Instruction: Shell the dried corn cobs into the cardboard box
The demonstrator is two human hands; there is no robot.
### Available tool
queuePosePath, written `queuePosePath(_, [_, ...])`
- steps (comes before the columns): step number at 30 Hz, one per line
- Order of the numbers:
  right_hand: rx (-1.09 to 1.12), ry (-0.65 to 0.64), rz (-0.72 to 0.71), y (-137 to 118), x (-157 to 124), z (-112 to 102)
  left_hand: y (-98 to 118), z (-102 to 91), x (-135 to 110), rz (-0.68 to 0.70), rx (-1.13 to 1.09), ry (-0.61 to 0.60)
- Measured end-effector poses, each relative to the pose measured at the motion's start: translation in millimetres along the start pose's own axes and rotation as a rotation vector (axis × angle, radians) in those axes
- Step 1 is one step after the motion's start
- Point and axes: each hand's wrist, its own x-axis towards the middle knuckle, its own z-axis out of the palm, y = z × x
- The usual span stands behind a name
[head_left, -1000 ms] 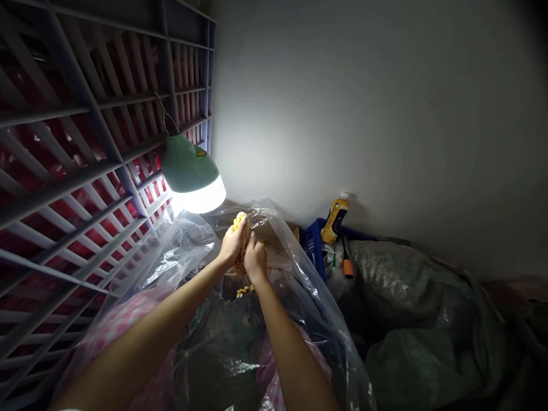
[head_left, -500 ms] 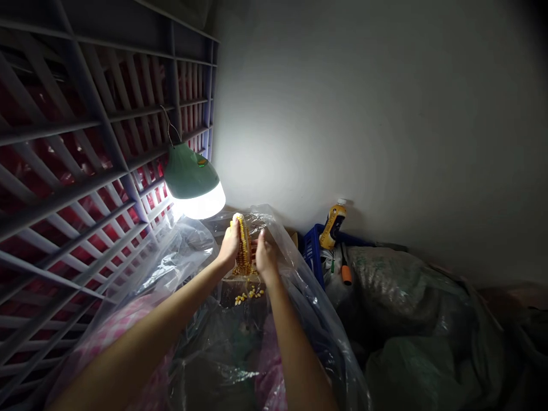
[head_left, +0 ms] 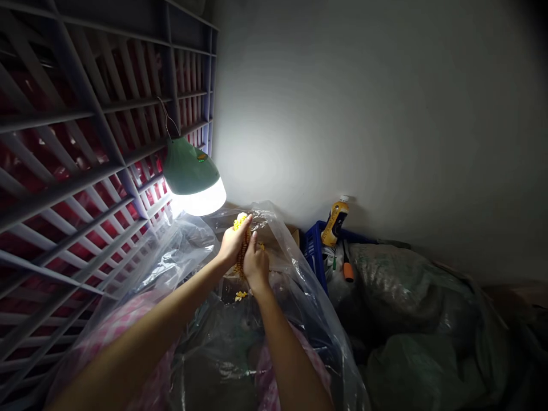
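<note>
pale wall [head_left: 363,125] fills noon to 3 o'clock (clock centred on your view), slatted plastic rack [head_left: 107,131] from 8 to 11, dim room. green lamp [head_left: 188,171] hangs on the rack toward 9:30, lit. corn cob [head_left: 242,254] is just off centre toward 8 o'clock, near upright, above clear plastic sheeting [head_left: 310,291].

your left grip [head_left: 231,246] is wrapped round the cob, thumb near its top. your right grip [head_left: 256,265] sits against the cob's lower part, thumb up; fingers mostly hidden, can't tell if it closes round it.

risks, my guess: cob could twist or slip if the left grip loosens while the right pushes. kernels could fly past the sheeting if you press hard; loose kernels [head_left: 241,295] lie at 7 o'clock, below your hands. sheeting looks slack, so a snagged forearm might drag its edge and spill them. lamp hangs from a thin loop; a bump could swing the light off your work.

writing: bottle [head_left: 334,221] at 3:30, by the blue crate [head_left: 314,251], has a yellow-and-dark label, lettering too small to read. lamp has a small orange mark, unreadable. no brand you can make out.
</note>
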Motion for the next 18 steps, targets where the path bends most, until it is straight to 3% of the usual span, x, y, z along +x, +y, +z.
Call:
queuePosePath(6, [0.051, 0.091, -0.001, 11.8, 7.3, 15.6, -5.3, -5.6, 5.1, 0.007, 0.014, 0.0])
queuePosePath(18, [0.065, 0.092, 0.021, 24.4, 14.6, 34.0, -19.6, -14.4, 15.6, -0.112, -0.035, -0.066])
